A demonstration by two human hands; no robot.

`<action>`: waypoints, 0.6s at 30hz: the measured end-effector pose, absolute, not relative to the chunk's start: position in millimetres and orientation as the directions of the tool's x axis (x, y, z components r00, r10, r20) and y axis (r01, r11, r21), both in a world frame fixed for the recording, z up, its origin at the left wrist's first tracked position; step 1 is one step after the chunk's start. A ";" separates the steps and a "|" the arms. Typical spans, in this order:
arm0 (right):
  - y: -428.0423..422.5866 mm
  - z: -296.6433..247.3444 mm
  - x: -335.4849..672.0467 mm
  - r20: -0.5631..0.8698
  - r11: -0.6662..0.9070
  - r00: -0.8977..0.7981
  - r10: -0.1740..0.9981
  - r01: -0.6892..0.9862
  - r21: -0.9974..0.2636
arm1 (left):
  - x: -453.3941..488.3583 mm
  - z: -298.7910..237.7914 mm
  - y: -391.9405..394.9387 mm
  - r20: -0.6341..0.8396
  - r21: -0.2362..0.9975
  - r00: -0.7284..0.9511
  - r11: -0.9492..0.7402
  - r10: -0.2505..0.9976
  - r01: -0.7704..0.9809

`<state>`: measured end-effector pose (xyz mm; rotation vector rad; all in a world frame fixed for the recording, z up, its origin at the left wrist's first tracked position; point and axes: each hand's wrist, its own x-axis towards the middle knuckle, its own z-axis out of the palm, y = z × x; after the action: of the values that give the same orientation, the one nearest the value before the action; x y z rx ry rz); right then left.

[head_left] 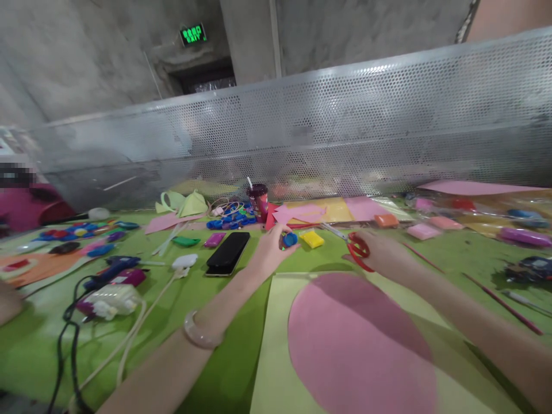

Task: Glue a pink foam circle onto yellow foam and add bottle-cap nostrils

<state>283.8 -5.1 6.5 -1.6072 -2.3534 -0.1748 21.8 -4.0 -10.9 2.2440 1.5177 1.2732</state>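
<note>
My left hand (272, 248) is closed around a small round blue object (290, 240), its flat end facing right; I cannot make out its exact kind. A pale bracelet circles that wrist. Red-handled scissors (357, 248) are in my right hand (377, 256), with the blades pointing away to the left. Between the hands lies a yellow packet (311, 239). Nearer to me, a large pink paper circle (357, 345) rests on a pale yellow sheet (269, 356). Left of my left hand is a black phone (228, 253).
A lidded cup with a straw (259, 201) stands at the back. Corded plugs (112, 299) and a white charger (184, 261) are at left. Soft colored packets (425, 231) and thin red sticks (502, 302) lie right. Another person's hand (8, 302) shows at the left edge.
</note>
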 end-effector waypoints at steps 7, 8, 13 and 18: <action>-31.9 4.2 260.8 0.329 0.357 -0.335 0.883 0.934 -0.007 | 28.6 -7.5 -15.1 0.626 0.558 0.083 -0.519 0.776 0.648; -32.7 3.9 260.1 0.327 0.362 -0.343 0.881 0.932 0.002 | 29.7 -7.3 -17.1 0.631 0.558 0.089 -0.530 0.771 0.638; -35.6 5.0 259.0 0.291 0.405 -0.401 0.868 0.913 0.051 | 36.0 -6.3 -27.4 0.639 0.536 0.116 -0.549 0.760 0.642; -37.6 2.7 258.8 0.289 0.403 -0.421 0.860 0.907 0.122 | 39.0 -4.8 -32.3 0.643 0.523 0.111 -0.540 0.758 0.659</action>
<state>258.8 -37.6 2.7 -1.5776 -2.4757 -0.3885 39.0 -32.3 -4.8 2.2600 1.4491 1.4182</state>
